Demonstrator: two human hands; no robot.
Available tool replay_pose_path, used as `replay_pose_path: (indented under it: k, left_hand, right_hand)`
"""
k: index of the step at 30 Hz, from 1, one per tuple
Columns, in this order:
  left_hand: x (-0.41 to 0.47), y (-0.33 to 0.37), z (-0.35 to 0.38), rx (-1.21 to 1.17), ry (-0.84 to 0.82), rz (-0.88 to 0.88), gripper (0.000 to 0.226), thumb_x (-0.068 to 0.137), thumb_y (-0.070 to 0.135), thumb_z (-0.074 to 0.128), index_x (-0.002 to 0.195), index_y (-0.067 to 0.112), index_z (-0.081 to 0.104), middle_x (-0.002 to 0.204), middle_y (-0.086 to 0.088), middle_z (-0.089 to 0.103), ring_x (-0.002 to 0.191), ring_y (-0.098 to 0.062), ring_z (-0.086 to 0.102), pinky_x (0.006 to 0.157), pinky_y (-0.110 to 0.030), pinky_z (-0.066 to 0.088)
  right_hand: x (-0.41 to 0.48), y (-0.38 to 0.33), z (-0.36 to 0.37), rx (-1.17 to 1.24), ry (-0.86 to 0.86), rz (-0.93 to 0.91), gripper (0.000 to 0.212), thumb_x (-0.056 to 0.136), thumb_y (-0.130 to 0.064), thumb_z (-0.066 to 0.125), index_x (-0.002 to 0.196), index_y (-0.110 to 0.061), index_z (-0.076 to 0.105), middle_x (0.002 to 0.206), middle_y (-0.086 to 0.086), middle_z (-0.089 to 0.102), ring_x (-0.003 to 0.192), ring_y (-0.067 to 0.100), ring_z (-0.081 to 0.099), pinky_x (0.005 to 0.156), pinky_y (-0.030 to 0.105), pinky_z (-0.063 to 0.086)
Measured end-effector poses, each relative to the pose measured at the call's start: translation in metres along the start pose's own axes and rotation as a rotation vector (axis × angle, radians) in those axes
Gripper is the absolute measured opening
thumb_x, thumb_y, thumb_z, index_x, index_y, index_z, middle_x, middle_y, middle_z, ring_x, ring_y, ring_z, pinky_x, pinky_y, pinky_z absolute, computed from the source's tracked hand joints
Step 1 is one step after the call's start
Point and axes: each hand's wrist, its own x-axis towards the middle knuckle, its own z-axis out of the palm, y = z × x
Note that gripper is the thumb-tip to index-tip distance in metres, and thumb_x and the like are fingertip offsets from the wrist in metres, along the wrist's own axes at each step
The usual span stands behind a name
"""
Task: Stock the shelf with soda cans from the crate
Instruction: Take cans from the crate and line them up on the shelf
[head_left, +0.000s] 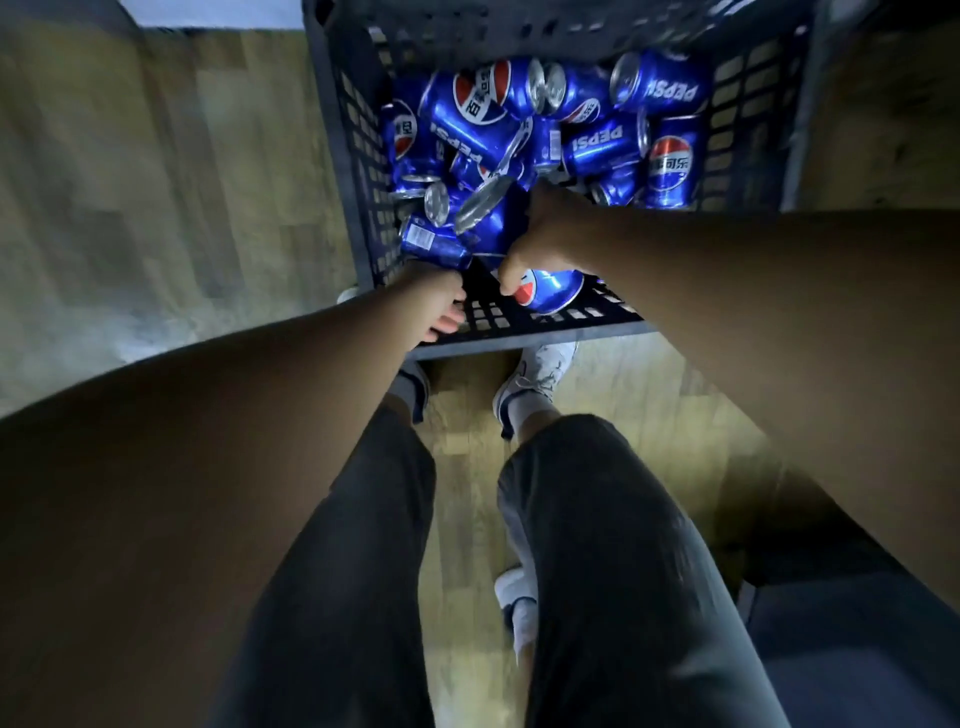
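Now both hands reach into the crate (519, 340): the right hand (540, 244) grips the right can (553, 291) by the near wall, the left hand (434, 301) seems to hold the left can (431, 245). Lifted carelessly, 1 could slip or upset the pile (602, 145).

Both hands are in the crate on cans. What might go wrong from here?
The right hand holds one can low against the crate wall; lifting may catch the rim. The left hand seems to grip another can by one end only, so it may slip. The loose pile behind may shift.
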Motion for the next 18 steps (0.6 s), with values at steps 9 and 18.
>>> replay_pose_path:
  k: [9, 18]
  left_hand:
    - [-0.139, 0.031, -0.035, -0.285, -0.197, 0.072, 0.045, 0.1, 0.033, 0.025, 0.094, 0.004, 0.059, 0.098, -0.018, 0.067, 0.083, -0.026, 0.066, 0.076, -0.034, 0.048]
    - [-0.26, 0.08, -0.065, -0.426, -0.193, 0.257, 0.04, 0.096, 0.031, 0.029, 0.082, 0.006, 0.056, 0.076, -0.015, 0.072, 0.063, -0.024, 0.071, 0.07, -0.031, 0.047]
  right_hand:
    - [-0.125, -0.052, -0.04, 0.175, 0.303, -0.169, 0.071, 0.057, -0.014, 0.085, 0.117, -0.015, 0.046, 0.104, -0.004, 0.053, 0.093, 0.014, 0.05, 0.06, 0.019, 0.038]
    - [-0.226, -0.106, -0.099, 0.116, 0.572, -0.461, 0.075, 0.059, -0.014, 0.083, 0.125, -0.013, 0.048, 0.117, 0.0, 0.055, 0.095, 0.013, 0.05, 0.063, 0.011, 0.028]
